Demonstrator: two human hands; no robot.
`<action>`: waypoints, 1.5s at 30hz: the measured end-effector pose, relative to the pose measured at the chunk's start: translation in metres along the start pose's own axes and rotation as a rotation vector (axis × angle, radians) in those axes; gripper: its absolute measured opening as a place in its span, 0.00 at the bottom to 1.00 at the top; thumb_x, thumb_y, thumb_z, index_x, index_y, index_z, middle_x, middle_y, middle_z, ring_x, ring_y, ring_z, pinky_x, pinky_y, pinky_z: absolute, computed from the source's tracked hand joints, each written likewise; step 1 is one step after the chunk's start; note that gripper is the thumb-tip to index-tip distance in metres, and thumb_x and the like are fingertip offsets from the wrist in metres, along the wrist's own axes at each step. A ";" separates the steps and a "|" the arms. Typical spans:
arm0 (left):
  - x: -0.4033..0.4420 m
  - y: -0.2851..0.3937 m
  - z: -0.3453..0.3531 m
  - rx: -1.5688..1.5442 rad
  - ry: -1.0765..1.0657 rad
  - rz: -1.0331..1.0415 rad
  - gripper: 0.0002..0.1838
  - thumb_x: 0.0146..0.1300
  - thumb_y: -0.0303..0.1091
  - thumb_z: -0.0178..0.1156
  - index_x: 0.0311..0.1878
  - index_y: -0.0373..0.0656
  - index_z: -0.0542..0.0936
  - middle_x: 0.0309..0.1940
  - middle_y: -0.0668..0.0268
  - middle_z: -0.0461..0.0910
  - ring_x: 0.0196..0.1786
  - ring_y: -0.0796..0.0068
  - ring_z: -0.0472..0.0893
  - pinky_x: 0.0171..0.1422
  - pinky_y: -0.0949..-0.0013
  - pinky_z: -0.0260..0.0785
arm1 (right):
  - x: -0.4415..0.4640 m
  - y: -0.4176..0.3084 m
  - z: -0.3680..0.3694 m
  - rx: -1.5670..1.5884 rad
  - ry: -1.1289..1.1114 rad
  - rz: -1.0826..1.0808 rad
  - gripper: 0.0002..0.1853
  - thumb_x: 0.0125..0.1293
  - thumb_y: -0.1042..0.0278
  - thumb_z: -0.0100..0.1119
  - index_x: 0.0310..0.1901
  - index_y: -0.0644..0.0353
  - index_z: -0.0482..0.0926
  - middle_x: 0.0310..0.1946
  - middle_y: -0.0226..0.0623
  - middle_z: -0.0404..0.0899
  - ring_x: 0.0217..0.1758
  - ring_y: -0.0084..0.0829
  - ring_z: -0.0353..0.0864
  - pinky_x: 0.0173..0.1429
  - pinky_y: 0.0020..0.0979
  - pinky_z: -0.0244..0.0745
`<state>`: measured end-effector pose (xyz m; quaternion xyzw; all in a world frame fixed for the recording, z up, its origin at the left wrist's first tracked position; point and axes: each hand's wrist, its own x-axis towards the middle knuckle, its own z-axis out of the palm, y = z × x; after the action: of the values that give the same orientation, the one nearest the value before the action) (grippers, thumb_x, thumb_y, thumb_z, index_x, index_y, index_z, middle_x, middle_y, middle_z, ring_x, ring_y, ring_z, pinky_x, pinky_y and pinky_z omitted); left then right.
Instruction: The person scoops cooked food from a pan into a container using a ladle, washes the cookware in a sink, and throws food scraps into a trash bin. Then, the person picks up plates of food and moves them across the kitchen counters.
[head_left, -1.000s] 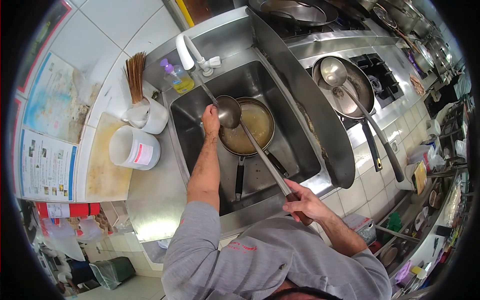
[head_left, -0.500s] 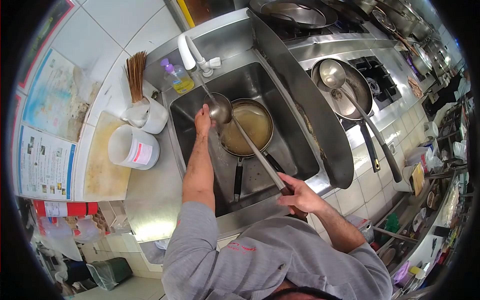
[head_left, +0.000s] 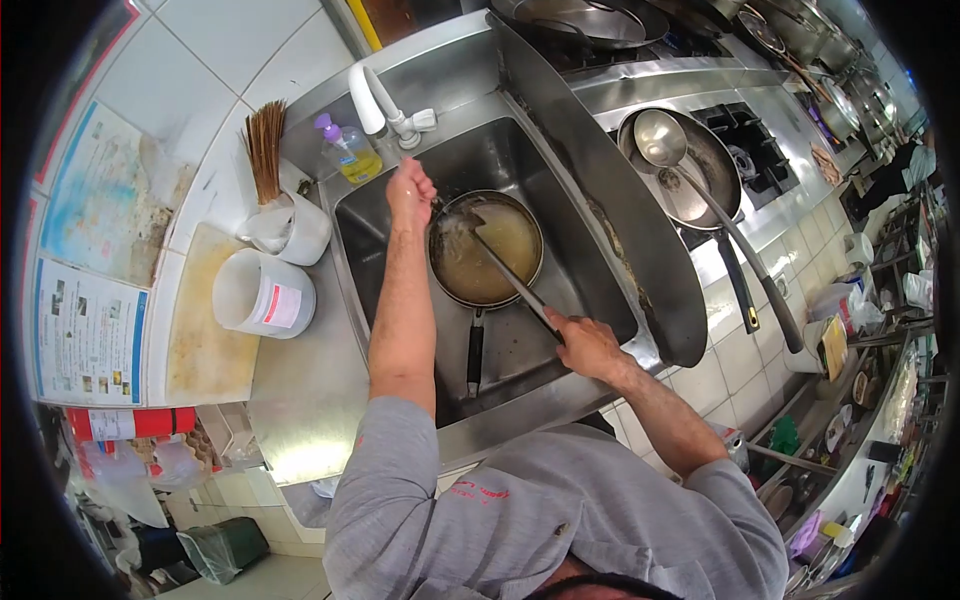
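Observation:
My right hand (head_left: pixel 590 348) is closed around the long handle of a ladle (head_left: pixel 517 284), whose head dips into a frying pan (head_left: pixel 541 252) and is partly blurred. Cloudy, brownish liquid fills the pan, which rests in the metal sink (head_left: pixel 590 290) with a black handle (head_left: pixel 475 355) pointing toward me. Above the pan's left rim, my left hand (head_left: pixel 410 195) has its fingers curled in; whatever lies inside them, if anything, is hidden. Just beyond that hand stands the white faucet (head_left: pixel 372 100), and no stream shows below its spout.
A soap bottle (head_left: pixel 350 150) with a purple pump stands behind the sink. To the left are a white bucket (head_left: pixel 240 290) and a brush of thin sticks (head_left: pixel 265 150) in a container. A tall metal divider (head_left: pixel 600 200) separates the sink from a stove pan (head_left: pixel 700 200) holding another ladle (head_left: pixel 660 138).
The ladle's head has dropped from under the running water into the pan. My left hand has left it and risen toward the faucet. My right hand has moved forward, and the stream is gone.

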<state>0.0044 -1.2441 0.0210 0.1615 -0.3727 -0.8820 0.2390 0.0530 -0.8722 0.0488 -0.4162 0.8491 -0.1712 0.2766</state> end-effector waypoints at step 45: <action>-0.427 -0.127 0.018 1.139 0.258 0.024 0.17 0.64 0.37 0.53 0.47 0.31 0.70 0.40 0.56 0.74 0.40 0.66 0.75 0.46 0.67 0.68 | -0.252 -0.067 -0.107 1.452 1.250 -1.335 0.08 0.56 0.75 0.52 0.22 0.64 0.66 0.20 0.39 0.68 0.16 0.30 0.65 0.26 0.40 0.63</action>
<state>0.3138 -0.9256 -0.0146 0.3665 -0.7578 -0.5130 0.1681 0.1550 -0.7038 0.2502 -0.3675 0.1527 -0.9031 -0.1614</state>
